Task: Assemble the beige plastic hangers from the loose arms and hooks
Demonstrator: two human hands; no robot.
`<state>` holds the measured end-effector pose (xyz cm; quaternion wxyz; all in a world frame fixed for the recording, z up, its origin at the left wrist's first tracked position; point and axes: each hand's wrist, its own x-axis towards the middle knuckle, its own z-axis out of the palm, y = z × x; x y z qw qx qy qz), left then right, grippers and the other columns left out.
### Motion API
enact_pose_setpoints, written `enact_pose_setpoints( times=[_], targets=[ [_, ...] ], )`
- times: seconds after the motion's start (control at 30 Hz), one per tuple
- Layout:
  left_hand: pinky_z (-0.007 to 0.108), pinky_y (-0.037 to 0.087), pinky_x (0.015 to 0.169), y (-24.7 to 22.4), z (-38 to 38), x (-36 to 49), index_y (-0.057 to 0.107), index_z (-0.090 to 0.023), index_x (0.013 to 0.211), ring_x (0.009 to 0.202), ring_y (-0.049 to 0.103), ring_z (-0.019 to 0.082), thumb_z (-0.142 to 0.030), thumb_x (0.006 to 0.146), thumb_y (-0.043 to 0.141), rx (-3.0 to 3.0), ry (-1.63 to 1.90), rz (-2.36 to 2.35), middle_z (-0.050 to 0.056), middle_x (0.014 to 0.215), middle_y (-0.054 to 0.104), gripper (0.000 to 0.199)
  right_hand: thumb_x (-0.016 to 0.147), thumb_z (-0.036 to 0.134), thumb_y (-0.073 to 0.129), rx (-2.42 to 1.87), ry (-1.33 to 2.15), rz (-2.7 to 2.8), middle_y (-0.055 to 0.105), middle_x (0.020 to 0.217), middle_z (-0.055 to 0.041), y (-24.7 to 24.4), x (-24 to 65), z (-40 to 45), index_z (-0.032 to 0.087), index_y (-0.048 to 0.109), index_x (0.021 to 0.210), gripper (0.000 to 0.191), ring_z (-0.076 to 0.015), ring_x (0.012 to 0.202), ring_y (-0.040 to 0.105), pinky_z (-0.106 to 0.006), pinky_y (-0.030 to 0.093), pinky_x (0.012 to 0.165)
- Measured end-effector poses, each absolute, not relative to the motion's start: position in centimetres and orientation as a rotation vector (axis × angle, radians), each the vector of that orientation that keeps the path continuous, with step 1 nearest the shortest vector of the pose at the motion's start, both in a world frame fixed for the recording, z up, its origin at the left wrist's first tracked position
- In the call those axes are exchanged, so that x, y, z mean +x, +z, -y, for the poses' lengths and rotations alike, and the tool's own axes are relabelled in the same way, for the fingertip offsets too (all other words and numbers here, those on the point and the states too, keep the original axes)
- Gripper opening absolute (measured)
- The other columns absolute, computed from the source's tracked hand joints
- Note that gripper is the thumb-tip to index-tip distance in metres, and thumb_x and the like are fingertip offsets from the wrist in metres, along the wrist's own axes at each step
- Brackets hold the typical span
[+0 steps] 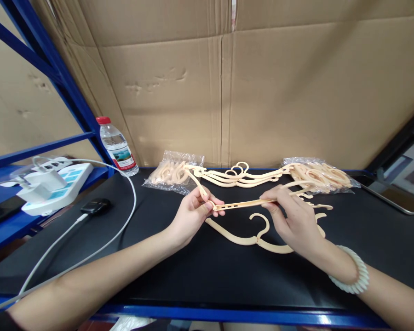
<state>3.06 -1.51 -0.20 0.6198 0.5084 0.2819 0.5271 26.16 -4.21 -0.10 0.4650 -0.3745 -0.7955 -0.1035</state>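
A cream plastic hanger part (239, 205) with a row of small slots is stretched between my two hands above the black table. My left hand (189, 216) pinches its left end, where a short curved cream piece (198, 185) also sticks up from the fingers. My right hand (296, 223) is closed on the other end, and more cream plastic shows past its knuckles. Below lies a cream clothes hanger (234, 236) with a hook, partly covered by my right hand. Several assembled hangers (227, 177) lie overlapped farther back.
Clear plastic bags of cream parts lie at back left (170, 174) and back right (326, 175). A water bottle (120, 151) leans near the cardboard wall (165, 92). At left are a power strip (72, 184), a black adapter (95, 206) and a looping white cable (133, 202).
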Motion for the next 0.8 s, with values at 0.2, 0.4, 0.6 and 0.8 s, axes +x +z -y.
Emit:
enact_pose_setpoints(
  times=[0.2, 0.4, 0.6, 0.8],
  targets=[
    [0.022, 0.049, 0.058, -0.55, 1.32, 3.41, 0.043, -0.018, 0.070, 0.060, 0.067, 0.013, -0.012, 0.074, 0.071, 1.216, 1.326, -0.680, 0.002, 0.073, 0.072, 0.029, 0.091, 0.003, 0.047, -0.942, -0.285, 1.925, 0.059, 0.081, -0.0010, 0.03, 25.79, 4.60, 0.020, 0.053, 0.092, 0.019, -0.0141, 0.070, 0.055, -0.025, 0.042, 0.067],
    [0.026, 0.058, 0.066, -0.90, 1.33, 3.54, 0.044, -0.017, 0.069, 0.063, 0.072, 0.015, -0.019, 0.071, 0.080, 1.166, 1.306, -0.736, 0.004, 0.077, 0.075, 0.035, 0.090, 0.003, 0.051, -0.977, -0.206, 1.912, 0.059, 0.078, 0.0009, -0.02, 25.89, 4.32, 0.020, 0.054, 0.089, 0.017, -0.0117, 0.064, 0.050, -0.024, 0.040, 0.063],
    [0.029, 0.061, 0.070, -0.76, 1.32, 3.43, 0.046, -0.017, 0.068, 0.071, 0.075, 0.019, -0.027, 0.068, 0.084, 1.216, 1.294, -0.735, 0.007, 0.083, 0.077, 0.040, 0.088, 0.005, 0.052, -1.037, -0.167, 1.868, 0.058, 0.073, 0.0025, -0.04, 26.19, 4.20, 0.020, 0.055, 0.086, 0.016, -0.0109, 0.060, 0.048, -0.023, 0.037, 0.058],
    [0.031, 0.060, 0.077, -0.31, 1.52, 3.33, 0.051, -0.016, 0.067, 0.080, 0.075, 0.021, -0.026, 0.072, 0.081, 1.340, 1.234, -0.736, 0.011, 0.089, 0.077, 0.033, 0.087, 0.008, 0.052, -1.093, -0.188, 1.827, 0.056, 0.068, 0.0028, 0.34, 26.47, 4.37, 0.021, 0.057, 0.086, 0.014, -0.0120, 0.057, 0.047, -0.025, 0.036, 0.054]
  ],
)
